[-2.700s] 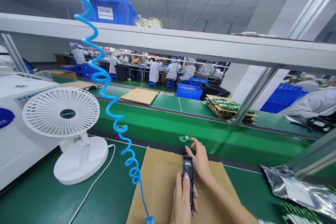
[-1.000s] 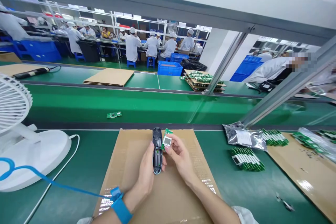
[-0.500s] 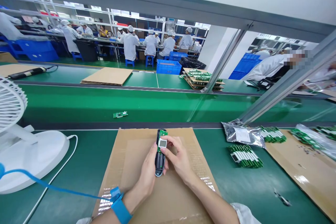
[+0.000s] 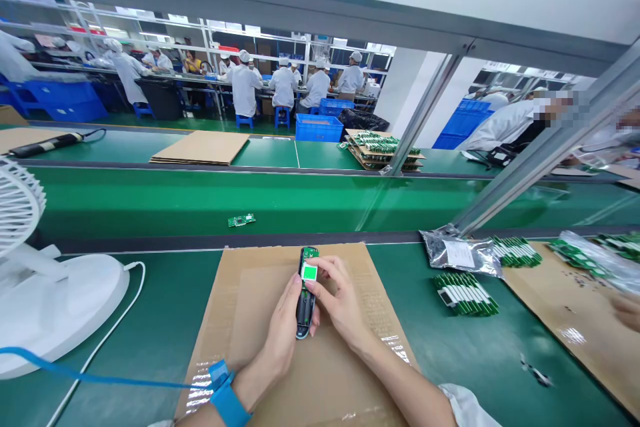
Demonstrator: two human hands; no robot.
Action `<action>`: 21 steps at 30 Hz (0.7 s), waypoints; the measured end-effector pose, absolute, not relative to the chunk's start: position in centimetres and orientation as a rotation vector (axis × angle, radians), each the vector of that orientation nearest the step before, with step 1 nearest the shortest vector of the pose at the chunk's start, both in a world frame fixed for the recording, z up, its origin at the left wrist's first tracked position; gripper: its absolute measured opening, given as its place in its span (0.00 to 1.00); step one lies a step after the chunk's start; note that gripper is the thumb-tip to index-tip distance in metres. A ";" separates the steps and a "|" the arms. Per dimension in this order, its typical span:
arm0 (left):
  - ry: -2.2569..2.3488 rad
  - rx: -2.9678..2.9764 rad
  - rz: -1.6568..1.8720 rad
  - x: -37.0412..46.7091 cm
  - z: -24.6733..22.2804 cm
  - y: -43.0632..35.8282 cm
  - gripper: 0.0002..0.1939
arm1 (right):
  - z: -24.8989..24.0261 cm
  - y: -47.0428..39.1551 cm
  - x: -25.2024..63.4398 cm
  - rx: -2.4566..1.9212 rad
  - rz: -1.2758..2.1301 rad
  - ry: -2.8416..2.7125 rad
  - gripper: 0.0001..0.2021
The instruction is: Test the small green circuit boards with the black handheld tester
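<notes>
My left hand [image 4: 283, 323] is closed around a long black handheld device housing [image 4: 304, 315], which is held upright above the cardboard. Inside the housing's upper part lies a green circuit board [image 4: 311, 252] with a small square display [image 4: 309, 272], lit bright green. The fingers of my right hand [image 4: 343, 300] pinch the display's right edge, thumb below and index finger above. Whether they also press on the board beneath is hidden. A blue wrist strap [image 4: 230, 402] with a cord is on my left wrist.
A cardboard sheet [image 4: 240, 307] covers the bench below my hands. Stacked circuit boards [image 4: 465, 295], a silver bag [image 4: 460, 255] and another person's hand [image 4: 627, 310] are at right. A white fan [image 4: 65, 307] stands left. One loose board [image 4: 241, 220] lies on the green belt [image 4: 150, 203].
The display has gone from grey to bright green. On the belt, the loose board has shifted right. Another person's hand has appeared at the right edge. My hands keep their hold.
</notes>
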State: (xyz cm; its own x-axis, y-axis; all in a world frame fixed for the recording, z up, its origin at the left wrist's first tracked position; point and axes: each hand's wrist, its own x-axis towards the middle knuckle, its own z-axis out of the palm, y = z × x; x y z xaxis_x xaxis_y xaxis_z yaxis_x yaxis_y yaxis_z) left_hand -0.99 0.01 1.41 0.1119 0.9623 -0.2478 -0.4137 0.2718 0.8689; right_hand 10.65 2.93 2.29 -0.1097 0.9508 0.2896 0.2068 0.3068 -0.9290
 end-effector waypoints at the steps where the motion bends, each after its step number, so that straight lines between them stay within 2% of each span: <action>1: 0.961 0.726 1.152 -1.0 1.4 0.0 0.23 | 2.3 2.9 10.7 -1.104 0.918 -1.551 0.12; 21: 0.924 0.735 1.166 -1.1 1.8 -0.2 0.24 | 1.7 3.3 10.9 -1.092 1.026 -1.559 0.14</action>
